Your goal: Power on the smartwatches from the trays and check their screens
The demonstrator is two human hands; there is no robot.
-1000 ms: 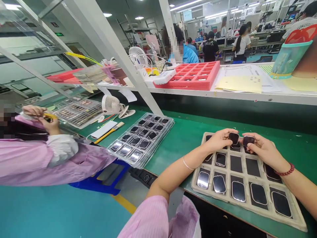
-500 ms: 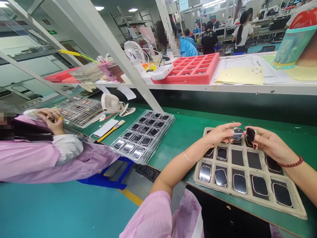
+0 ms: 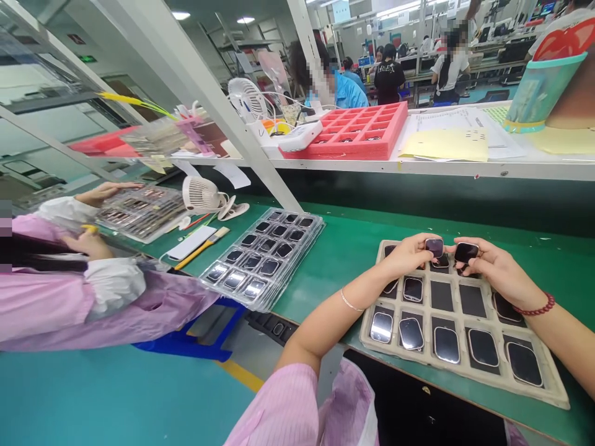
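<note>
- Left hand (image 3: 409, 255) up over the far left corner of the beige tray (image 3: 555, 396), fingers pinched round a small dark watch case (image 3: 434, 247), glass side up.
- Right hand (image 3: 495, 269) just beside it over the tray's far edge, clamped on a second dark watch case (image 3: 466, 251), tilted a little toward the left one.
- Both cases held close together, near each other but apart, just above the tray's far row.
- Tray sitting at the near edge of the green counter (image 3: 353, 248), right of centre; near row filled with glossy watch screens (image 3: 446, 344), several middle pockets bare.
- Thin bracelet (image 3: 348, 301) on the left wrist, red bead bracelet (image 3: 534, 308) on the right.
- Clear blister tray (image 3: 264, 257) of dark screens lying mid-counter, well apart to the left, running out to the near edge.
- Small white fan (image 3: 202, 194) further left near the back, with a yellow-handled brush (image 3: 202, 248) and a white pad (image 3: 188, 243) in front of it.
- Co-worker in a pink sleeve (image 3: 93, 297) at the far left end, one hand (image 3: 100, 193) flat on another clear tray (image 3: 144, 210).
- Red foam tray (image 3: 357, 131) and yellow papers (image 3: 446, 145) up on the white shelf behind.
</note>
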